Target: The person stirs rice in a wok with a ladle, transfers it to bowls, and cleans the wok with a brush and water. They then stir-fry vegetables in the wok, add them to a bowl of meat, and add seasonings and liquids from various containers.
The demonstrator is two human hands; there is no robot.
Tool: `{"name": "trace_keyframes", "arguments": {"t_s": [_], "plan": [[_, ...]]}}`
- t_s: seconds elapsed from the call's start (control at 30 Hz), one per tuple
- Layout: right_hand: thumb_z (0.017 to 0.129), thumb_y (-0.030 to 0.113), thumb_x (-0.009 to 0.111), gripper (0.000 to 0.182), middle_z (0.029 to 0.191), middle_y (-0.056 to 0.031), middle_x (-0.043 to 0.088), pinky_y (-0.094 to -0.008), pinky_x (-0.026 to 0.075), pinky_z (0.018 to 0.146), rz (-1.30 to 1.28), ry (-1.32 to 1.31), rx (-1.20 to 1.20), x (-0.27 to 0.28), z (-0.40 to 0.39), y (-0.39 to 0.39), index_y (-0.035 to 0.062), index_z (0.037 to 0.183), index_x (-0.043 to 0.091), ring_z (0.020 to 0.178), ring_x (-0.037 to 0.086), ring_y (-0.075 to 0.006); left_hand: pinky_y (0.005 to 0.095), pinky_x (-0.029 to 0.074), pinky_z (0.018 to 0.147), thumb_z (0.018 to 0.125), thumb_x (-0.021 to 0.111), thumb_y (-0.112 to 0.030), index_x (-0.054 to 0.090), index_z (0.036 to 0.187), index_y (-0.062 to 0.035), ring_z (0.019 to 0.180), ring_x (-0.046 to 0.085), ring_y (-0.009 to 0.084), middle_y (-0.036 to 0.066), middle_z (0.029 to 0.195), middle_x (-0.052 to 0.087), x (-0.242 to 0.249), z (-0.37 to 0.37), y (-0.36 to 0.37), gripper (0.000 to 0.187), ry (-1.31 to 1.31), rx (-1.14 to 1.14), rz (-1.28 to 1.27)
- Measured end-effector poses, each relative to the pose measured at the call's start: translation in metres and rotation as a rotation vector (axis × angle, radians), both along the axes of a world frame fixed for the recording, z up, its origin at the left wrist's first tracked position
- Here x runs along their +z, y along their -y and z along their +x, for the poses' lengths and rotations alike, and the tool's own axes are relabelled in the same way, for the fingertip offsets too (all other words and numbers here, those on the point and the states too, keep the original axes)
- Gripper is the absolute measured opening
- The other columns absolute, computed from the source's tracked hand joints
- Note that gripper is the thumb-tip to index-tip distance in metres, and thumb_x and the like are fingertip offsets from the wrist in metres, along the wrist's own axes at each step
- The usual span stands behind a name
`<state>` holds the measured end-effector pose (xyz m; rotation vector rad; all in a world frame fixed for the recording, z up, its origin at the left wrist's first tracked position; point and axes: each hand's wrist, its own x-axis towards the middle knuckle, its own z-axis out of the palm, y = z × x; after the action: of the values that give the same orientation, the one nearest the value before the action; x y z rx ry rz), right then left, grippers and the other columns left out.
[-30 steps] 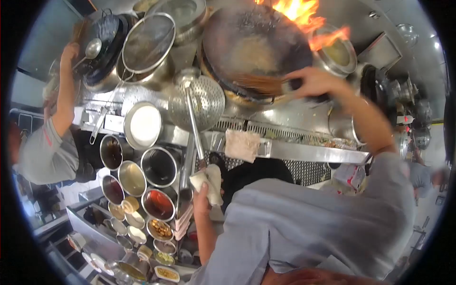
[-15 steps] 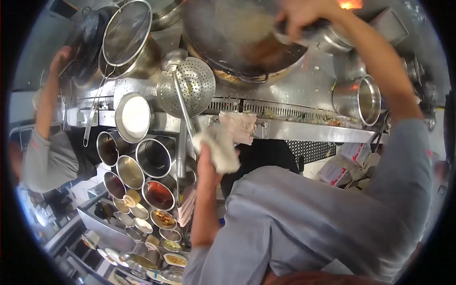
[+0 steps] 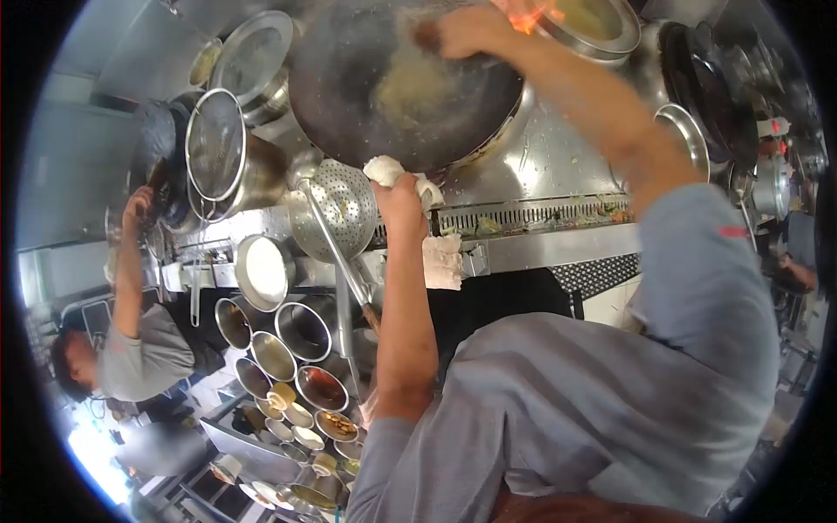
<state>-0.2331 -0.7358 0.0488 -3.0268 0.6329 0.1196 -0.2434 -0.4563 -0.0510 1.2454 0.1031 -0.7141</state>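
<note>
My left hand (image 3: 401,205) is closed on a folded white cloth (image 3: 384,168) at the near rim of a large dark wok (image 3: 336,91). My right hand (image 3: 471,33) reaches over the wok, its fingers closed round something small and dark brown that is blurred. Cloudy yellowish liquid (image 3: 414,87) lies in the wok bottom. Left of my left hand, a perforated strainer (image 3: 336,213) lies under a long-handled ladle (image 3: 327,218). Another pinkish cloth (image 3: 442,261) hangs over the counter edge just below my left hand.
Flame (image 3: 523,16) shows beyond my right forearm. A mesh sieve (image 3: 215,144) rests on a pot at the left. Several sauce containers (image 3: 303,331) stand lower left. A co-worker (image 3: 144,349) is at far left; a metal pot (image 3: 684,131) stands right.
My left hand has moved up with the white cloth to the wok's rim. My right hand has moved left, from the wok's right side to over its middle. The view has shifted.
</note>
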Motion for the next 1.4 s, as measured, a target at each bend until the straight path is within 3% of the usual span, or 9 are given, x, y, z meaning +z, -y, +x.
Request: {"name": "trace_keyframes", "arguments": {"t_s": [0.17, 0.37, 0.5, 0.67, 0.73, 0.93, 1.13, 1.3, 1.4], "plan": [[0.065, 0.019, 0.063, 0.029, 0.09, -0.0167, 0.07, -0.0435, 0.054, 0.074, 0.303, 0.096, -0.095, -0.025, -0.022, -0.116, 0.0058, 0.089, 0.072, 0.087, 0.068, -0.0333, 0.0345, 0.048, 0.075, 0.076, 0.051, 0.002, 0.038, 0.125, 0.0054, 0.091, 0.056, 0.022, 0.013, 0.105, 0.054, -0.012, 0.005, -0.006, 0.051, 0.229, -0.036, 0.028], [0.061, 0.033, 0.071, 0.06, 0.103, -0.0128, 0.068, -0.0387, 0.052, 0.08, 0.478, -0.2, 0.122, 0.032, -0.143, -0.091, 0.018, 0.118, 0.065, 0.093, 0.065, -0.0282, 0.0332, 0.05, 0.072, 0.081, 0.052, -0.002, 0.041, 0.122, 0.0068, 0.087, 0.058, 0.0212, 0.014, 0.106, 0.055, 0.015, 0.008, -0.052, 0.043, 0.308, -0.003, 0.08], [0.069, 0.027, 0.073, 0.047, 0.089, -0.0122, 0.069, -0.0374, 0.052, 0.072, 0.802, -0.014, -0.519, 0.091, -0.237, -0.094, 0.0141, 0.113, 0.066, 0.081, 0.066, -0.0206, 0.0329, 0.049, 0.076, 0.079, 0.051, 0.001, 0.044, 0.116, 0.0071, 0.089, 0.058, 0.0212, 0.014, 0.103, 0.056, 0.066, 0.009, -0.1, 0.038, 0.485, -0.109, 0.207], [0.072, 0.027, 0.069, 0.051, 0.098, -0.0152, 0.069, -0.0386, 0.051, 0.08, 0.595, 0.97, -0.659, -0.156, -0.281, -0.133, 0.0156, 0.121, 0.062, 0.087, 0.067, -0.0285, 0.0354, 0.046, 0.084, 0.078, 0.053, -0.004, 0.042, 0.118, 0.0101, 0.094, 0.057, 0.0269, 0.02, 0.107, 0.056, 0.115, 0.016, -0.102, 0.044, 0.709, -0.123, 0.339], [0.07, 0.034, 0.071, 0.054, 0.102, -0.0189, 0.068, -0.0377, 0.05, 0.084, 0.791, 0.532, -0.821, -0.168, -0.318, -0.176, 0.0061, 0.115, 0.063, 0.094, 0.067, -0.0304, 0.0367, 0.043, 0.09, 0.078, 0.055, -0.007, 0.039, 0.124, 0.0126, 0.099, 0.057, 0.0316, 0.025, 0.113, 0.055, 0.126, 0.017, -0.092, 0.053, 0.917, -0.093, 0.458], [0.074, 0.023, 0.072, 0.061, 0.098, -0.0135, 0.069, -0.0285, 0.05, 0.078, 1.04, 1.018, -1.11, -0.155, -0.393, -0.268, 0.0043, 0.129, 0.055, 0.085, 0.065, -0.0181, 0.0409, 0.043, 0.09, 0.077, 0.055, -0.01, 0.043, 0.117, 0.0118, 0.1, 0.058, 0.0384, 0.029, 0.109, 0.057, 0.158, 0.053, -0.054, 0.047, 1.135, -0.113, 0.526], [0.073, 0.023, 0.071, 0.064, 0.095, -0.0115, 0.068, -0.0286, 0.051, 0.077, 0.926, 0.884, -0.816, -0.026, -0.367, -0.248, 0.011, 0.133, 0.052, 0.083, 0.064, -0.0169, 0.049, 0.044, 0.086, 0.078, 0.055, -0.013, 0.042, 0.123, 0.0068, 0.098, 0.059, 0.0479, 0.035, 0.104, 0.059, 0.22, 0.032, -0.025, 0.051, 1.401, -0.164, 0.735], [0.075, 0.032, 0.064, 0.051, 0.084, -0.0207, 0.067, -0.0465, 0.051, 0.073, 0.504, 0.621, -0.169, -0.022, -0.223, -0.202, 0.0155, 0.123, 0.056, 0.081, 0.065, -0.0366, 0.0525, 0.045, 0.085, 0.075, 0.058, -0.008, 0.038, 0.129, 0.0052, 0.098, 0.056, 0.0498, 0.032, 0.108, 0.056, 0.197, -0.054, -0.038, 0.059, 1.711, -0.15, 0.643], [0.07, 0.029, 0.066, 0.067, 0.099, -0.0257, 0.065, -0.0471, 0.051, 0.082, 0.63, 0.454, -0.571, -0.032, -0.16, -0.145, 0.0106, 0.133, 0.05, 0.091, 0.065, -0.0383, 0.0495, 0.043, 0.092, 0.075, 0.057, -0.004, 0.037, 0.131, 0.0063, 0.107, 0.053, 0.0479, 0.032, 0.12, 0.05, 0.164, -0.077, -0.057, 0.06, 1.833, -0.127, 0.535]]}}
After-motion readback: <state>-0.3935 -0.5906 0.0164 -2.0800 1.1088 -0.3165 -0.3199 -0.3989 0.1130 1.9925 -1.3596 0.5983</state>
